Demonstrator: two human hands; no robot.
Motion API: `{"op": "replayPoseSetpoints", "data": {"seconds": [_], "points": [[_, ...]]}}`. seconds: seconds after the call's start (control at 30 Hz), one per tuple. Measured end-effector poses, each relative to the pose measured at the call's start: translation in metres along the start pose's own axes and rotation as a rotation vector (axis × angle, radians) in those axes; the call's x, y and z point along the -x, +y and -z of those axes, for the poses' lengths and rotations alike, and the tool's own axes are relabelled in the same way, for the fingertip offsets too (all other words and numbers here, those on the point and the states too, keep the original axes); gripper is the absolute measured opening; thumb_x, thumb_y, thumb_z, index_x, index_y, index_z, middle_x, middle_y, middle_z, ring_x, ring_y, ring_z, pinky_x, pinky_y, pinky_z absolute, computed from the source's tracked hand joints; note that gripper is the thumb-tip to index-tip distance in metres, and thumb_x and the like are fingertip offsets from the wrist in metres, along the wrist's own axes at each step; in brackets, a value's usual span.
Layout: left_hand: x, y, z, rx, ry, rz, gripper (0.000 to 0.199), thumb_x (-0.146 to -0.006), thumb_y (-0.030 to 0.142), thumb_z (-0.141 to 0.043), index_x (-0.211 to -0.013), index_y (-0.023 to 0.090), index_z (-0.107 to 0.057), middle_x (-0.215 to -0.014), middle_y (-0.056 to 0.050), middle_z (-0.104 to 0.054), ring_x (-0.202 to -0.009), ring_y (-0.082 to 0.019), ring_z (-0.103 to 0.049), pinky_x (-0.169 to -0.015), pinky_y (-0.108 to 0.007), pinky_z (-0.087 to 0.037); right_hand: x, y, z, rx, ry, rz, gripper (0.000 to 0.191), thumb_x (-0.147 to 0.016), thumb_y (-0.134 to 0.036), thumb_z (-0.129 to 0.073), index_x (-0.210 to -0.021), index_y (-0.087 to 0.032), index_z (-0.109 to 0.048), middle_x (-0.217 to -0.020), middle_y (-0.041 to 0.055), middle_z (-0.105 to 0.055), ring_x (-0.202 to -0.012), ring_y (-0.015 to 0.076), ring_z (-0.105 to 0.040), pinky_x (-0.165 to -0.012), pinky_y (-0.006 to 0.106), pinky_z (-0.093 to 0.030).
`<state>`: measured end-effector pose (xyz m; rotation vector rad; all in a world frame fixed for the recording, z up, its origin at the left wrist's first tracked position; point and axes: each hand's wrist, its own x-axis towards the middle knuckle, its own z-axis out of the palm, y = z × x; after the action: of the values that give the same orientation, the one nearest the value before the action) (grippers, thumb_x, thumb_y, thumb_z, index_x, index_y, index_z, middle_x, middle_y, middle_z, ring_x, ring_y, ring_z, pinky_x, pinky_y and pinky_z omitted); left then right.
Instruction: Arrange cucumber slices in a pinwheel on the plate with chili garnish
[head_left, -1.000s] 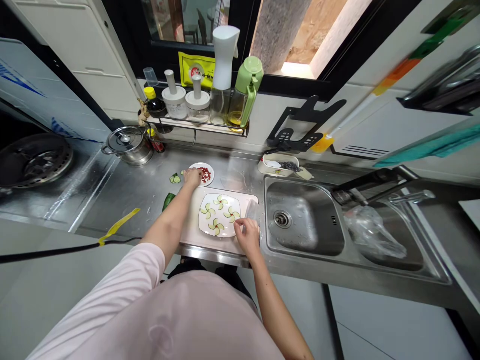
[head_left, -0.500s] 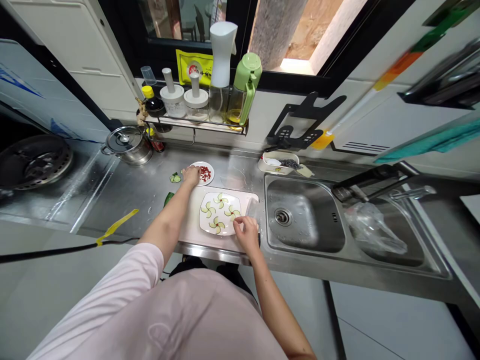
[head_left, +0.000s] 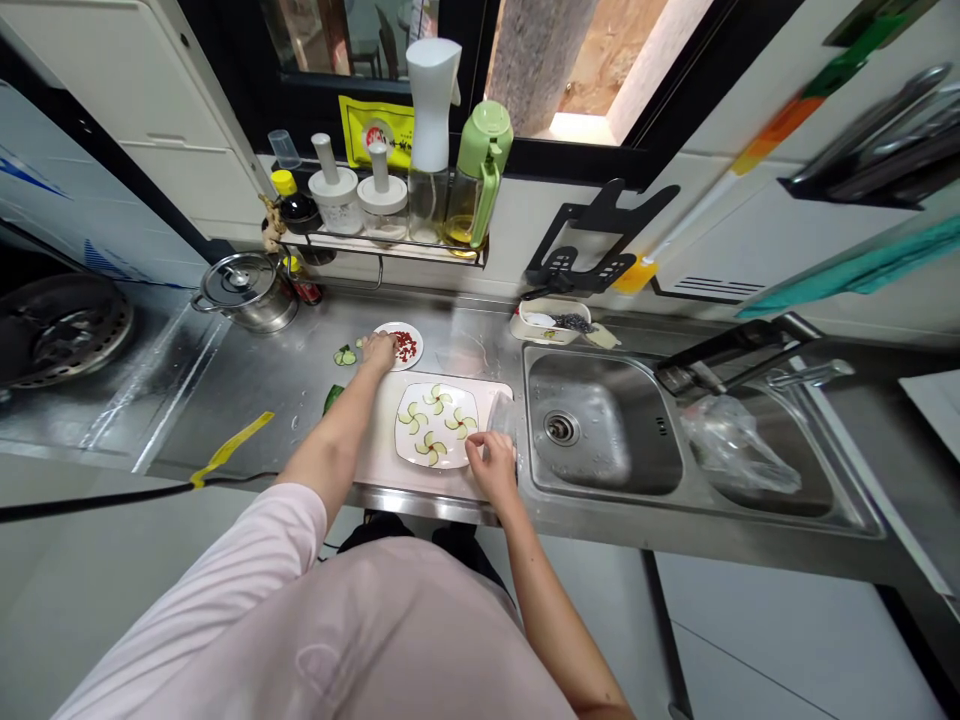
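My left hand (head_left: 379,351) reaches over the left side of a small round white plate (head_left: 412,362) that holds small red pieces (head_left: 406,347). Its fingers are drawn together at those pieces, and their tips are partly hidden. A larger white plate (head_left: 405,450) with cucumber slices (head_left: 430,448) laid out in pinwheels, red bits at their centres, sits on a pale cutting board (head_left: 379,465). At that plate's right edge is my right hand (head_left: 494,467), thumb and forefinger pinched together; I cannot make out anything between them. A clear, see-through item (head_left: 504,415) lies just beyond it.
Cucumber pieces (head_left: 345,355) lie left of the small plate, and a green piece (head_left: 333,398) is partly behind my left forearm. A double sink (head_left: 607,425) is on the right. At the left stand a lidded pot (head_left: 251,295) and a wok (head_left: 64,330). Bottles line the rack (head_left: 382,246).
The whole view has shifted slightly, so the scene sits a little further left. Both hands keep nearly the same places and poses by the plates.
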<state>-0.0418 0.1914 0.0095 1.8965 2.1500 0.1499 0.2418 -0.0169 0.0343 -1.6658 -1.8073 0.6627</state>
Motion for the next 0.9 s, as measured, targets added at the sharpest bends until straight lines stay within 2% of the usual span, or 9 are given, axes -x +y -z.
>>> {"op": "replayPoseSetpoints", "data": {"seconds": [0.1, 0.27, 0.43, 0.6, 0.73, 0.83, 0.9], "points": [[0.002, 0.001, 0.000, 0.037, 0.025, 0.066, 0.019, -0.086, 0.019, -0.049, -0.087, 0.021, -0.068, -0.111, -0.013, -0.064, -0.110, -0.027, -0.053, -0.095, -0.041, -0.033, -0.001, 0.000, 0.001, 0.004, 0.002, 0.002, 0.019, -0.089, -0.033, -0.052, -0.081, -0.022, -0.065, -0.087, 0.0047, -0.066, -0.091, 0.0240, -0.051, -0.080, 0.035, -0.032], [0.009, 0.000, 0.001, 0.157, 0.134, 0.129, 0.017, -0.088, 0.023, -0.048, -0.087, 0.022, -0.065, -0.109, -0.010, -0.064, -0.108, -0.026, -0.055, -0.095, -0.040, -0.035, -0.004, -0.002, 0.001, -0.019, 0.005, 0.025, 0.018, -0.088, -0.033, -0.053, -0.082, -0.022, -0.065, -0.086, 0.0047, -0.066, -0.092, 0.0238, -0.052, -0.082, 0.036, -0.034], [0.024, 0.005, 0.002, 0.465, 0.197, 0.203, 0.017, -0.089, 0.022, -0.047, -0.096, 0.021, -0.062, -0.112, -0.005, -0.065, -0.103, -0.018, -0.058, -0.090, -0.030, -0.041, -0.011, -0.010, 0.000, -0.058, 0.006, 0.045, 0.018, -0.088, -0.032, -0.051, -0.081, -0.022, -0.064, -0.086, 0.0055, -0.066, -0.090, 0.0234, -0.053, -0.082, 0.036, -0.036], [0.066, 0.025, -0.003, 0.688, 0.186, 0.100, 0.017, -0.089, 0.021, -0.046, -0.098, 0.019, -0.060, -0.104, -0.003, -0.067, -0.093, -0.014, -0.060, -0.085, -0.026, -0.046, -0.030, -0.023, -0.003, -0.134, 0.011, 0.134, 0.017, -0.088, -0.030, -0.050, -0.080, -0.021, -0.061, -0.083, 0.0047, -0.065, -0.082, 0.0203, -0.055, -0.082, 0.035, -0.040], [0.109, 0.045, -0.006, 0.686, 0.160, -0.047, 0.011, -0.089, 0.022, -0.047, -0.089, 0.020, -0.058, -0.098, -0.003, -0.065, -0.090, -0.015, -0.059, -0.083, -0.026, -0.046, -0.049, -0.032, -0.014, -0.198, -0.021, 0.129, 0.017, -0.086, -0.030, -0.049, -0.080, -0.021, -0.062, -0.082, 0.0058, -0.064, -0.079, 0.0200, -0.056, -0.077, 0.034, -0.043], [0.134, 0.054, -0.001, 0.640, 0.179, -0.173, 0.009, -0.088, 0.021, -0.049, -0.086, 0.021, -0.057, -0.096, -0.004, -0.063, -0.092, -0.016, -0.058, -0.087, -0.029, -0.045, -0.059, -0.038, -0.024, -0.276, -0.051, 0.074, 0.019, -0.085, -0.032, -0.048, -0.079, -0.020, -0.062, -0.082, 0.0061, -0.065, -0.076, 0.0193, -0.057, -0.075, 0.033, -0.045], [0.146, 0.057, 0.005, 0.581, 0.188, -0.199, 0.009, -0.088, 0.021, -0.048, -0.087, 0.022, -0.057, -0.097, -0.004, -0.063, -0.094, -0.018, -0.057, -0.090, -0.031, -0.043, -0.063, -0.042, -0.030, -0.334, -0.061, 0.023, 0.021, -0.084, -0.035, -0.048, -0.079, -0.021, -0.063, -0.083, 0.0060, -0.066, -0.075, 0.0189, -0.058, -0.074, 0.032, -0.046]]}}
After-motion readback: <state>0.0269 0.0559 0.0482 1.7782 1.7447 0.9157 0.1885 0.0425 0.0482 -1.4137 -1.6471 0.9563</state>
